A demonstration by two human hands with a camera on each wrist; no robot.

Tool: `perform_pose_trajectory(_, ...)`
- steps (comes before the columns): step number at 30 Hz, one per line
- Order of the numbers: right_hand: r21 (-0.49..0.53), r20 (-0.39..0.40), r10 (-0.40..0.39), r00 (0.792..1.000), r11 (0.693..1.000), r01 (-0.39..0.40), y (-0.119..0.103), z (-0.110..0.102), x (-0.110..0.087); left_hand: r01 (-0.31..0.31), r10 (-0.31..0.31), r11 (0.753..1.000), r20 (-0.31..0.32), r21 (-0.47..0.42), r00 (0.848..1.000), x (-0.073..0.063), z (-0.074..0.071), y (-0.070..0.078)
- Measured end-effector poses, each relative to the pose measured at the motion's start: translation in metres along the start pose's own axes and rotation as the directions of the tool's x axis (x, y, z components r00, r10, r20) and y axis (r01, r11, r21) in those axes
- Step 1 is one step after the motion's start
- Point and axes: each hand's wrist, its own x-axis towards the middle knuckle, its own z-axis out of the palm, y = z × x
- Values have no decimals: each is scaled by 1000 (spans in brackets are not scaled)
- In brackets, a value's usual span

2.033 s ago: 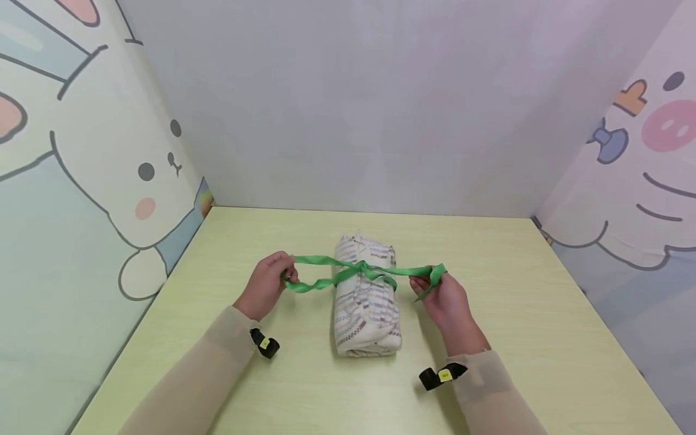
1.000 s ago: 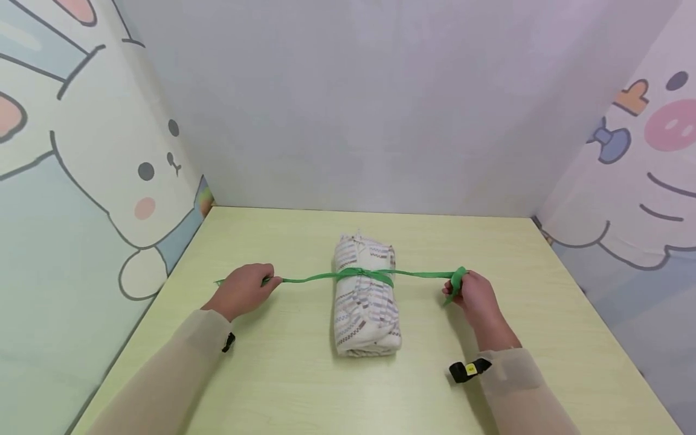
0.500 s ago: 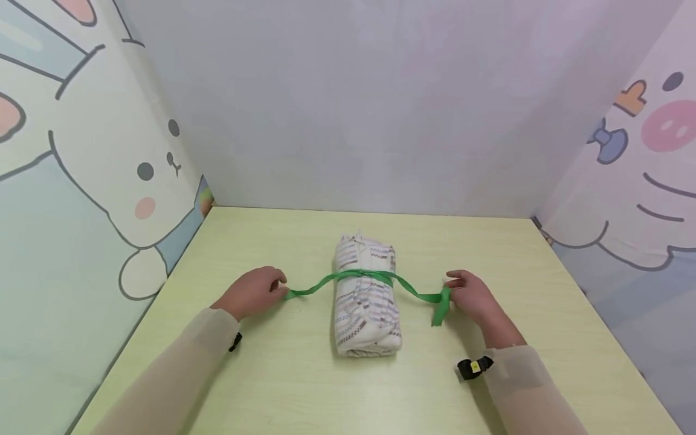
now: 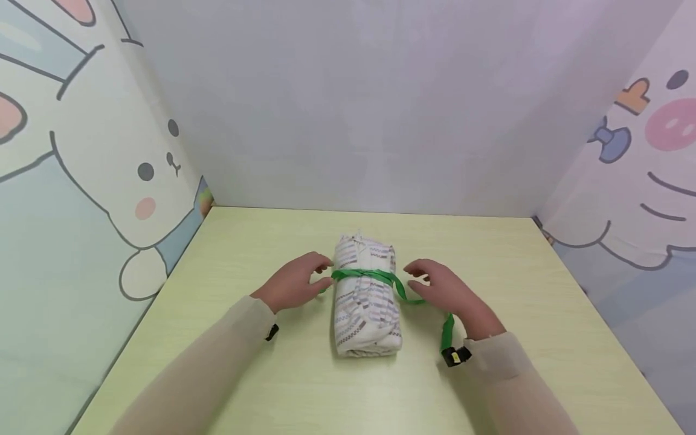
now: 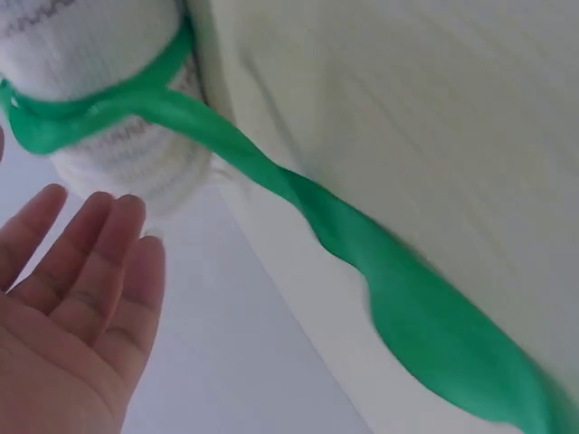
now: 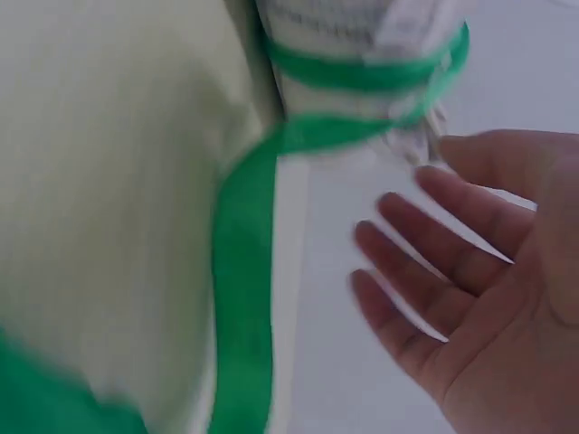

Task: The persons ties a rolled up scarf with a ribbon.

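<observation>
A rolled white cloth bundle with patterned stripes (image 4: 367, 320) lies lengthwise at the middle of the table. Around its waist runs a green ribbon (image 4: 375, 274), crossed on top, with one loose end trailing out on each side. My left hand (image 4: 296, 283) hovers at the bundle's left side, thumb and fingers apart, holding nothing. On the other side my right hand (image 4: 443, 290) is similarly spread, just off the bundle and above the ribbon's right tail (image 4: 447, 332). Both wrist views show bare, relaxed fingers near the wrapped ribbon (image 5: 208, 127). The left tail is mostly hidden under the left hand in the head view.
The pale wooden table (image 4: 304, 386) ends at a plain grey-white backdrop (image 4: 348, 121). Printed cloth walls with a rabbit (image 4: 109, 151) and a pig-like figure (image 4: 652, 169) flank it. A small black wrist camera (image 4: 455, 356) sits at the right cuff.
My hands pulled the green ribbon outward, drawing its loop tight on the bundle, then let both ends go. Since then both hands have moved inward toward the bundle, and the tails have dropped slack.
</observation>
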Motion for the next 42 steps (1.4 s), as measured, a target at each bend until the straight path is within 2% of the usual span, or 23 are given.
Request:
perform_pose_trajectory(5,137,-64,-103,993,984,111,-21,17,14,-105,104,993,24,60,994,13,7,18)
perform_pose_trajectory(9,133,-77,-143,987,979,152,-28,22,23,-115,112,991,41,76,993,20,9,26)
perform_pose_trajectory(13,97,-61,-160,985,981,166,-30,22,29,-105,103,993,47,49,994,25,7,30)
perform_pose_trajectory(19,165,7,-130,991,978,127,-35,16,34,-135,136,990,22,-26,991,28,5,29)
perform_pose_trajectory(25,221,93,-77,993,974,55,-40,10,38,-89,104,969,53,-229,993,28,3,29)
perform_pose_trajectory(28,248,131,-73,989,968,39,-41,6,40,-50,78,956,88,-288,993,28,0,30)
perform_pose_trajectory(33,278,180,-95,979,960,42,-40,1,41,36,6,954,139,-297,990,28,-4,30)
perform_pose_trajectory(38,309,219,-113,969,950,41,-36,-2,43,71,-33,961,142,-269,989,27,-7,28)
perform_pose_trajectory(42,429,228,-133,965,903,23,-32,-5,42,100,-65,958,135,-268,989,25,-11,28)
